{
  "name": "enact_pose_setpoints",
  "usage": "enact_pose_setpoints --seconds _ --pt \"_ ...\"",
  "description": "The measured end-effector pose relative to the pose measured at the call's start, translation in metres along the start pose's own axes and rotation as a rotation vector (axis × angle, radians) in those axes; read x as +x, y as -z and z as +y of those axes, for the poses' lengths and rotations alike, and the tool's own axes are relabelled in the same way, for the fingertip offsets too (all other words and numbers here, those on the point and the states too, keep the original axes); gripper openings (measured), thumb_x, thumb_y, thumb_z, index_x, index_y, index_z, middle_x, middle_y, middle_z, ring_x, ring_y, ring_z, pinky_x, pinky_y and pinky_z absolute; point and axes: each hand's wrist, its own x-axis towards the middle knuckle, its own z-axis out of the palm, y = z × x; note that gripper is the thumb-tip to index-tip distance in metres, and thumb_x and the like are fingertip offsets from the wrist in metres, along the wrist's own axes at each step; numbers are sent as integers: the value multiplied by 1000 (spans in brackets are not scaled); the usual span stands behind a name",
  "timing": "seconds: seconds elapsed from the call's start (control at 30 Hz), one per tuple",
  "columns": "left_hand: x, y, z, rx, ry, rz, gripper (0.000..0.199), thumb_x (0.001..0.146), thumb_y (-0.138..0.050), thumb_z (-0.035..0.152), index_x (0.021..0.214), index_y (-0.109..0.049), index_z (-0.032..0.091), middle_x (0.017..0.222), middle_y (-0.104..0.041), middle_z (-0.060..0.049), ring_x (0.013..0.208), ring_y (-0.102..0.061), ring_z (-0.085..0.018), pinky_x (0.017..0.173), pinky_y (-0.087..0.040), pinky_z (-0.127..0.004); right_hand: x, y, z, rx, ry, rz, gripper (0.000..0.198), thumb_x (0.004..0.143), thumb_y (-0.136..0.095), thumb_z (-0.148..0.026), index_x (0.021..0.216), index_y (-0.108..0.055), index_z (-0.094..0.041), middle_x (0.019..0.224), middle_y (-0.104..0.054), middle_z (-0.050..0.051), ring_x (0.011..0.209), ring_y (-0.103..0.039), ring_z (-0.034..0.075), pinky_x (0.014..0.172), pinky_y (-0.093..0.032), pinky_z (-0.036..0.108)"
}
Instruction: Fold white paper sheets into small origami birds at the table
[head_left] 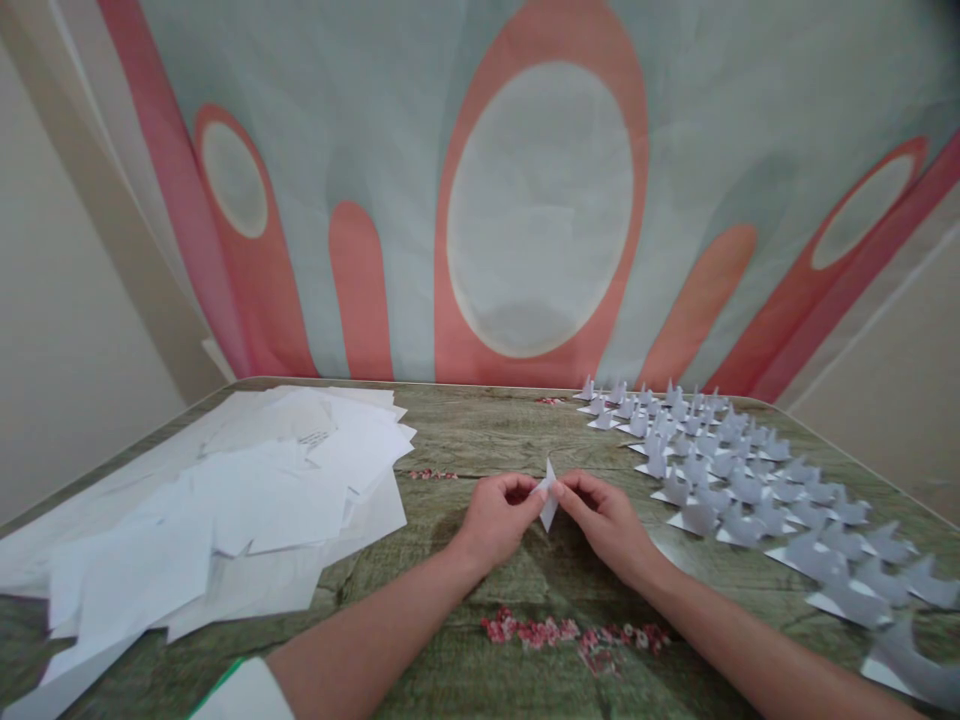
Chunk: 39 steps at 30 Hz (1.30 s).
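A small folded piece of white paper (550, 497), narrow and diamond-shaped with pointed ends, stands upright between my two hands above the middle of the table. My left hand (499, 515) pinches its left side between thumb and fingers. On the other side, my right hand (604, 510) grips the paper's right edge, thumb in front. Both hands' fingertips are close together, and part of the paper hides behind them.
Loose white paper sheets (262, 500) spread in an overlapping pile on the left. Several folded white paper figures (697, 515) stand in rows on the right. The wood-patterned table (450, 620) bears printed pink flowers (532, 628). A patterned backdrop (405, 120) hangs behind.
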Motion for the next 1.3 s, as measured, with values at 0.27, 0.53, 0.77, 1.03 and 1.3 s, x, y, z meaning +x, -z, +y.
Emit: enact_pose_setpoints --seconds 0.27,0.53,0.77,1.03,1.3 --pt "-2 -1 1 44 -2 14 19 71 -62 29 73 -67 11 67 -64 -2 60 -53 -13 58 -40 -22 -1 3 -4 -199 88 76 26 85 -50 -36 69 -56 -18 66 -53 0 65 -49 15 63 -38 26" --pt "0 1 -1 16 -40 4 23 74 -61 35 76 -65 12 70 -63 -4 63 -53 -14 62 -42 -24 -3 2 -9 -245 126 64 23 86 -48 -32 69 -54 -18 67 -52 0 65 -49 14 63 -38 26" --pt "2 3 -4 -17 -85 22 20 78 -55 32 76 -59 13 72 -60 -3 67 -53 -14 66 -43 -25 -4 -2 -8 -224 108 -62 21 85 -50 -34 71 -54 -18 69 -52 -1 65 -48 13 61 -38 25" --pt "6 2 -13 -22 -86 83 20 80 -54 33 77 -56 14 72 -58 -2 68 -52 -13 65 -42 -24 -3 -4 -7 -274 81 -155 23 88 -44 -32 70 -50 -18 67 -49 -1 63 -46 13 59 -36 25" --pt "6 3 -12 -29 -76 117 21 79 -55 34 76 -57 13 71 -59 -2 68 -53 -13 66 -42 -23 -4 -7 -1 -405 131 -167 19 89 -40 -28 74 -47 -19 71 -51 2 67 -46 16 62 -36 28"
